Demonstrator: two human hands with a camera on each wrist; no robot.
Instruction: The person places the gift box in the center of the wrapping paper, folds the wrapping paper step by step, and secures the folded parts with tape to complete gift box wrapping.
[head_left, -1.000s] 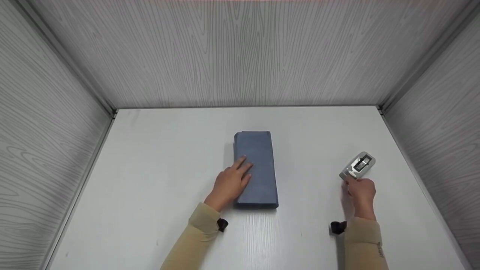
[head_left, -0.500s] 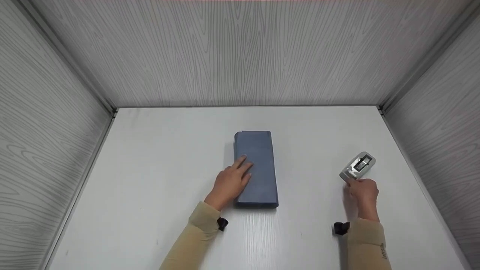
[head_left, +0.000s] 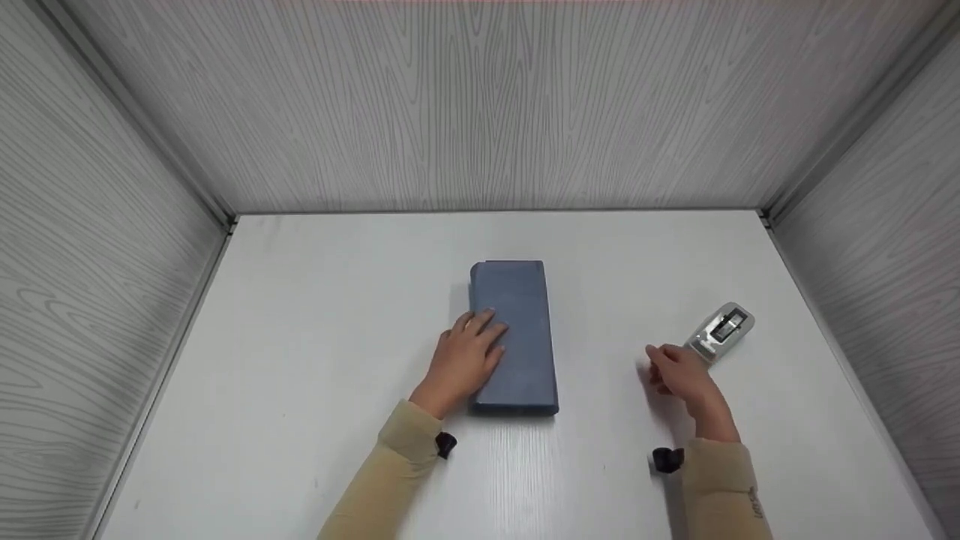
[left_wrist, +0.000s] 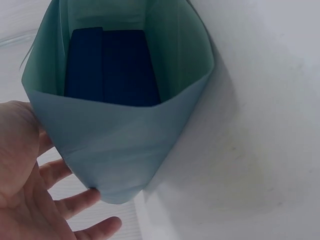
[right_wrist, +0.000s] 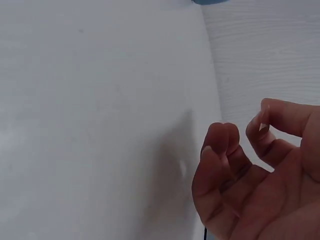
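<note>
A blue-grey paper wrap (head_left: 517,337) lies lengthwise in the middle of the table. In the left wrist view its near end gapes as a paper sleeve (left_wrist: 115,130), with a dark blue box (left_wrist: 122,65) inside. My left hand (head_left: 461,364) rests on the wrap's left side, fingers loosely spread over the paper. To the right lies a grey tape dispenser (head_left: 721,332). Left of it, my right hand (head_left: 682,375) has thumb and index tips together; a faint glint by these fingertips (right_wrist: 215,142) looks like a piece of clear tape pinched there.
The white table (head_left: 315,315) is bordered by a wood-grain panel (head_left: 480,105) at the back. More such panels stand along the left and right sides. Dark wrist cameras (head_left: 445,445) sit on both wrists.
My right hand has come away from the dispenser's front end, moving left and turning so its fingertips point left. The left hand and the wrap stay put; the dispenser has barely shifted.
</note>
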